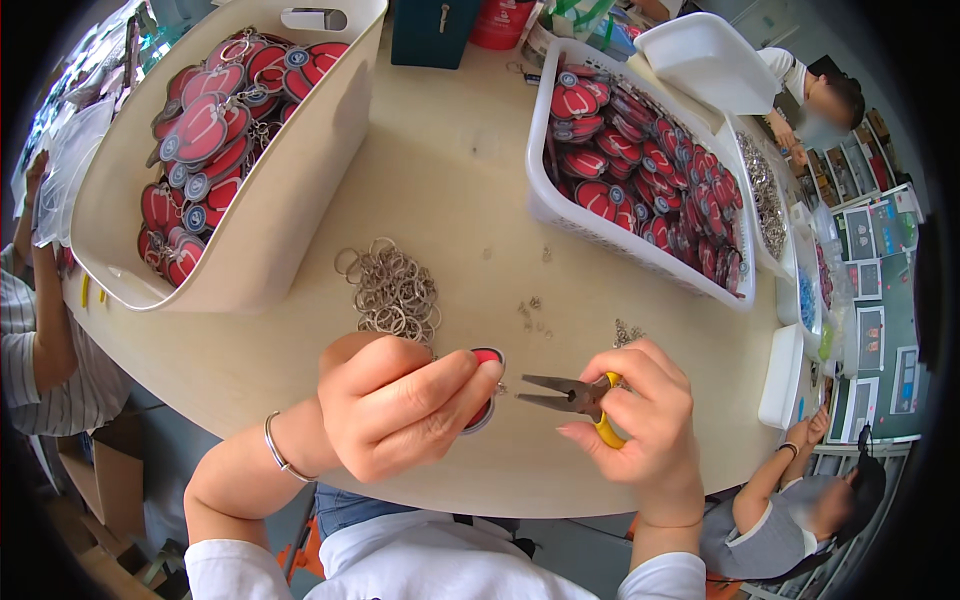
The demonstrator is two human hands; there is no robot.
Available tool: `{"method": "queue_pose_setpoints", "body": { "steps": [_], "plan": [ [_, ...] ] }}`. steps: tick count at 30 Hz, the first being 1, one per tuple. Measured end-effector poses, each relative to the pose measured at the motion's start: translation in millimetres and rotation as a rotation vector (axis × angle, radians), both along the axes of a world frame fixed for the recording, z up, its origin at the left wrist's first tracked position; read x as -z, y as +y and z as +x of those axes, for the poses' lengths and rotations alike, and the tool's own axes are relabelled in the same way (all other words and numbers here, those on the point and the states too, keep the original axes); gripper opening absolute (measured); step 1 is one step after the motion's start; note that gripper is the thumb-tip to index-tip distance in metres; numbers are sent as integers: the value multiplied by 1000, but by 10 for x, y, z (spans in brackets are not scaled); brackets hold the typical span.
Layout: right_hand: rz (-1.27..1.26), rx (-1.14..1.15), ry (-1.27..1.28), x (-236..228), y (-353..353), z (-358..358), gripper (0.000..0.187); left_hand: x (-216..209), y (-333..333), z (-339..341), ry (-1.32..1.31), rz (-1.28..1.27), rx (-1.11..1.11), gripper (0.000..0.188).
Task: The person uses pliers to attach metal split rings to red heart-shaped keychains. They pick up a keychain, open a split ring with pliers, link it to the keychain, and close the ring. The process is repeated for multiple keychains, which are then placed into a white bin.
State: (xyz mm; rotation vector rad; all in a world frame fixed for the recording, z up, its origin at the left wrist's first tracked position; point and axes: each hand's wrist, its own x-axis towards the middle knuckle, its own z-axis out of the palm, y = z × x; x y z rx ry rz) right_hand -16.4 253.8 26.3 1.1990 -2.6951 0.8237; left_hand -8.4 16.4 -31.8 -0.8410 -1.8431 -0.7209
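Observation:
My left hand (405,410) pinches a red, grey-rimmed charm (482,414) between thumb and fingers; most of the charm is hidden behind them. A tiny metal link (502,389) shows at the charm's right edge. In my right hand (645,415) is a pair of pliers (562,393) with yellow handles. Their jaws are apart and point left toward the link, with a small gap between. Beyond my left hand lies a heap of metal key rings (393,292). Small loose jump rings (533,308) are scattered past the pliers, and a little pile of metal links (627,332) lies beyond my right hand.
A cream bin (325,170) of red charms with key rings stands at left. At right is a white basket (635,248) full of red charms, beside a tray of metal parts (762,190). Other people sit around the table (450,160), two at right and one at left.

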Motion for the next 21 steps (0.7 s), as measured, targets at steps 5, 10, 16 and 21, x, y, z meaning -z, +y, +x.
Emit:
{"method": "queue_pose_setpoints", "body": {
  "steps": [5, 10, 16, 21],
  "plan": [
    [1, -46, 52, 22, -16, -3, 30, -5, 1, -6, 22, -32, 7, 28],
    [12, -53, 67, 0, -42, -2, 30, 2, -93, 72, -21, -140, 23, 41],
    [49, -30, 133, -2, -46, 31, 31, -12, -87, 42, 34, -144, 46, 38],
    [38, -36, 103, -20, -60, 39, 31, -3, -101, 27, 59, -125, 67, 34]
  ]
}}
